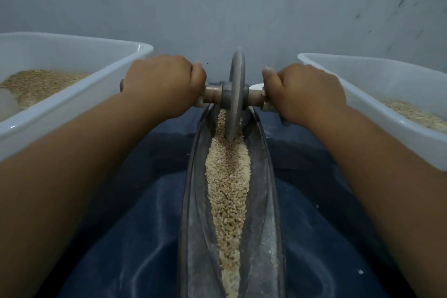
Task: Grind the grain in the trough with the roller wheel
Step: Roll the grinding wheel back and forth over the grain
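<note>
A: What lies nearest?

B: A dark blue cloth (125,244), dusted pale in places, spreads under everything. On it, running from the near edge away down the middle, sits one long narrow grey metal trough (193,225), boat-shaped, its inner walls floury.

A: And the grain?

B: A strip of pale tan cracked grain (227,191) fills the trough's bottom, widest about midway, thinning toward the near end. A few stray bits lie on the cloth to the right.

A: Where is the wheel?

B: One thin grey metal roller wheel (235,94) stands upright on edge at the trough's far end, its rim down in the grain. A wooden axle handle (212,94) passes through its hub.

A: The hands?

B: Two. The left hand (162,84) wraps its fingers around the axle's left end; the right hand (307,94) curls around the right end, both gripping firmly.

A: Beyond?

B: Two white plastic tubs, the left tub (72,104) and right tub (362,84), each hold tan grain. Behind them rises a grey-blue scuffed wall (217,7).
</note>
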A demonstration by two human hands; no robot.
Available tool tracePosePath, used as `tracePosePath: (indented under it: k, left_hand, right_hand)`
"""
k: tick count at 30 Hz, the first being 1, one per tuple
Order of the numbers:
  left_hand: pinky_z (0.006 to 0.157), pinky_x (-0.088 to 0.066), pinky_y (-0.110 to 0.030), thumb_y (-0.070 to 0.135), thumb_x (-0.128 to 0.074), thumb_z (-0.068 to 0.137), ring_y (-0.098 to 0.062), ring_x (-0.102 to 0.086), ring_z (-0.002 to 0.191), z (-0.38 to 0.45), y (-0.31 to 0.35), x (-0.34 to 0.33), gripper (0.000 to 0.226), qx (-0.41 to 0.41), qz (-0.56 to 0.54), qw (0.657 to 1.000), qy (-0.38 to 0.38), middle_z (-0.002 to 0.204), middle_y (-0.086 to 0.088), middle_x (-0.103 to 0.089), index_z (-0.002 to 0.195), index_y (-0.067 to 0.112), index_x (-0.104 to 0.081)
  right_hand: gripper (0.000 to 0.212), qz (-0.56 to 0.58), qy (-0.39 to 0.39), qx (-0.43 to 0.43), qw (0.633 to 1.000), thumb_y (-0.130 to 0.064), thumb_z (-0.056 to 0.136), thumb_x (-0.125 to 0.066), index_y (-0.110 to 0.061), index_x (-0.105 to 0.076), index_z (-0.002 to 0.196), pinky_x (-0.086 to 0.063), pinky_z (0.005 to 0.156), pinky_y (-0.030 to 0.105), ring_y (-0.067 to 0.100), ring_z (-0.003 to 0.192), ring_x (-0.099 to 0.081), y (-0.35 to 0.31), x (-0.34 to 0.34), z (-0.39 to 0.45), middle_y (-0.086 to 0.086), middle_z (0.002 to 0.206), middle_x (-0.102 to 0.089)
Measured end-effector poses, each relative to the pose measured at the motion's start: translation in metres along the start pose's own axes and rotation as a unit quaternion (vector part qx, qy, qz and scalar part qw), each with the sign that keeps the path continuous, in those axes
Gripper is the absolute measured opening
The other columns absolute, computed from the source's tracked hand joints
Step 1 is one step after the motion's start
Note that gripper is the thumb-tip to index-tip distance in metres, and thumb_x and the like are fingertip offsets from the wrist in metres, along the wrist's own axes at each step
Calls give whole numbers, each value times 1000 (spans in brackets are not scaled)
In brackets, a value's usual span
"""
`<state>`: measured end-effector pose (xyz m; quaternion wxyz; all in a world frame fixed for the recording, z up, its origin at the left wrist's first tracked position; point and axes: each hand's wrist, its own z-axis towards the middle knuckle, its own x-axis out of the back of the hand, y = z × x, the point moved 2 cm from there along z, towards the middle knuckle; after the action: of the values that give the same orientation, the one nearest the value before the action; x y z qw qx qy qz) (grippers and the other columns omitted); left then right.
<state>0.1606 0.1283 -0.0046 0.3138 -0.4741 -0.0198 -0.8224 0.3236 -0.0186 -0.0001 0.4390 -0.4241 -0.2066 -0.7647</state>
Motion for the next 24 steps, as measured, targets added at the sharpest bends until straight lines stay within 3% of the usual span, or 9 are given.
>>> tracePosePath:
  k: [3, 6, 10, 12, 14, 16, 19, 21, 24]
  left_hand:
    - [47, -28, -30, 20, -49, 88, -30, -40, 62, -5, -2, -1, 14, -45, 59, 996, -46, 67, -6, -29, 93, 8, -44]
    - [48, -28, -30, 24, -43, 93, -28, -41, 66, -4, 2, 6, 15, -58, 65, 994, -60, 66, -1, -27, 82, 16, -36]
    - [58, -37, -32, 19, -41, 97, -21, -46, 65, 1, 7, 19, 32, -53, -8, 981, -185, 65, 2, -37, 67, 18, -30]
    - [55, -35, -30, 15, -51, 92, -14, -40, 59, -2, 10, 27, 32, -84, 19, 968, -237, 65, 2, -36, 70, 17, -28]
    - [55, -32, -29, 14, -59, 87, -15, -35, 60, -9, 15, 34, 37, -114, 78, 956, -257, 68, 1, -29, 79, 18, -23]
    - [51, -29, -28, 16, -53, 90, -15, -32, 59, -17, 18, 41, 31, -119, 114, 954, -250, 70, -1, -26, 85, 17, -23]
    - [52, -31, -28, 21, -42, 94, -18, -34, 61, -32, 21, 50, 23, -134, 160, 951, -228, 70, -2, -25, 89, 15, -20]
    - [57, -36, -31, 24, -39, 95, -19, -36, 63, -44, 20, 54, 23, -128, 130, 961, -208, 71, -2, -26, 87, 17, -18]
    - [55, -37, -31, 31, -38, 97, -13, -32, 56, -62, 19, 56, 28, -29, 12, 983, -182, 70, 1, -31, 81, 20, -17]
  right_hand:
    - [58, -4, -7, 1, 1000, -53, 94, -22, -20, -52, 57, -23, 49, 28, 14, 53, -43, -3, -1, -2, -1, 56, -52]
    - [50, 32, -146, -24, 988, -43, 96, -27, -15, -56, 65, -36, 53, 29, 23, 53, -55, -1, 3, -4, 7, 57, -62]
    - [61, 206, -372, -98, 900, -43, 99, -30, -6, -63, 63, -46, 41, 25, 23, 38, -54, -1, 8, -22, 13, 49, -61]
    - [68, 223, -421, -119, 871, -48, 99, -31, -13, -64, 51, -44, 38, 22, 20, 36, -52, 1, 11, -32, 8, 47, -60]
    - [73, 222, -430, -119, 867, -50, 99, -30, -20, -65, 42, -45, 40, 22, 18, 36, -52, -2, 15, -38, 5, 46, -60]
    - [73, 215, -418, -116, 875, -50, 99, -29, -25, -64, 40, -46, 42, 23, 18, 36, -53, -5, 19, -40, 3, 44, -59]
    - [72, 182, -408, -98, 889, -47, 99, -27, -16, -65, 47, -51, 50, 28, 21, 39, -57, -9, 25, -47, 9, 46, -61]
    - [69, 168, -406, -82, 894, -48, 99, -26, -9, -66, 59, -53, 52, 33, 26, 45, -61, -9, 31, -55, 15, 54, -65]
    - [69, 168, -417, -73, 890, -54, 98, -24, -7, -65, 69, -52, 51, 31, 25, 48, -62, -12, 43, -70, 16, 59, -67]
